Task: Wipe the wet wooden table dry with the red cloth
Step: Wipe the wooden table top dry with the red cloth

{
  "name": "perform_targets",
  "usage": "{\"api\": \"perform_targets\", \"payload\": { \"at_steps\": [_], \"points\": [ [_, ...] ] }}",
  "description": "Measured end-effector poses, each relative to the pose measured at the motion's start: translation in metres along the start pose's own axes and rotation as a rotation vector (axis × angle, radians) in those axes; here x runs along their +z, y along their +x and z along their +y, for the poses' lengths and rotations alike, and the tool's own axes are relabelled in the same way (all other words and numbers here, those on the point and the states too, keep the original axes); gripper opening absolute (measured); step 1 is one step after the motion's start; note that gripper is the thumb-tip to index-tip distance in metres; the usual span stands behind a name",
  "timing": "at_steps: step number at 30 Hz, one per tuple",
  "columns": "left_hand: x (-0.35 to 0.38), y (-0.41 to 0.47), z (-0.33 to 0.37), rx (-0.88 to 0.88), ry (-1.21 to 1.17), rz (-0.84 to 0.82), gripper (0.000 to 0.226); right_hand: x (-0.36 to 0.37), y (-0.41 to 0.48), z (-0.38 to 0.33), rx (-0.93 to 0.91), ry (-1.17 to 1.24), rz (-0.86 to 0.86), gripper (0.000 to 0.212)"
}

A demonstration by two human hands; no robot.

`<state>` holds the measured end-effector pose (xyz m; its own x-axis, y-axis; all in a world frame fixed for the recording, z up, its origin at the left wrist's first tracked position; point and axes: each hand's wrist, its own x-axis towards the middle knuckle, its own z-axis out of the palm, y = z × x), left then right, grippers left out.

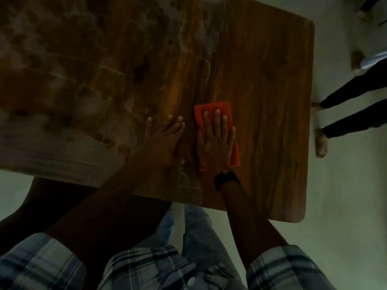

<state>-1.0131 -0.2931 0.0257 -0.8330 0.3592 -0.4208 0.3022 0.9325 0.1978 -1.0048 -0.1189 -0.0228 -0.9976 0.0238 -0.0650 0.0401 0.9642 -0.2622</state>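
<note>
A folded red cloth (211, 110) lies on the wooden table (261, 80) near its front edge. My right hand (216, 141) presses flat on top of the cloth, fingers spread, a dark watch on the wrist. Just to its left, my left hand (165, 141) rests flat on the bare wood with fingers apart, holding nothing. Pale wet streaks and smears cover the left and middle of the table; the right part looks even brown.
Another person's bare feet (321, 143) and dark trouser legs (351, 91) stand on the pale floor just past the table's right edge. The table's rounded front right corner (297, 218) is close to my body.
</note>
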Motion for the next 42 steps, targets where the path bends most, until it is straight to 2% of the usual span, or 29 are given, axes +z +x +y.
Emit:
{"api": "perform_targets", "payload": {
  "at_steps": [4, 8, 13, 18, 21, 24, 32, 36, 40, 42],
  "points": [
    [-0.002, 0.002, 0.002, -0.002, -0.004, -0.018, 0.104, 0.008, -0.064, -0.015, 0.062, -0.012, 0.085, 0.058],
    [-0.005, 0.003, -0.003, 0.013, -0.014, -0.019, 0.104, 0.01, -0.13, -0.033, 0.069, -0.041, 0.079, 0.058],
    [-0.018, 0.003, -0.009, 0.026, -0.053, -0.047, 0.088, 0.009, -0.087, -0.032, 0.039, -0.13, 0.055, 0.064],
    [-0.01, -0.001, -0.007, 0.028, 0.02, -0.023, 0.075, 0.013, -0.001, -0.033, 0.103, -0.093, 0.066, 0.068],
    [-0.01, -0.002, -0.003, 0.02, 0.017, -0.01, 0.069, 0.011, 0.016, -0.033, 0.118, -0.079, 0.069, 0.068],
    [-0.01, -0.003, -0.001, 0.018, 0.012, 0.015, 0.065, 0.011, -0.001, -0.032, 0.086, -0.079, 0.068, 0.066],
    [-0.006, -0.003, -0.005, -0.015, 0.042, 0.133, 0.061, 0.014, -0.119, -0.041, 0.025, -0.113, 0.038, 0.062],
    [-0.011, -0.005, -0.013, -0.054, -0.008, 0.15, 0.06, 0.01, -0.085, -0.036, -0.028, -0.101, 0.038, 0.062],
    [-0.004, -0.013, -0.031, -0.053, -0.07, 0.238, 0.061, 0.006, -0.011, -0.029, -0.096, -0.011, 0.011, 0.061],
    [0.0, -0.018, -0.044, -0.086, -0.087, 0.226, 0.064, 0.005, 0.025, -0.031, -0.097, 0.013, 0.003, 0.059]
  ]
}}
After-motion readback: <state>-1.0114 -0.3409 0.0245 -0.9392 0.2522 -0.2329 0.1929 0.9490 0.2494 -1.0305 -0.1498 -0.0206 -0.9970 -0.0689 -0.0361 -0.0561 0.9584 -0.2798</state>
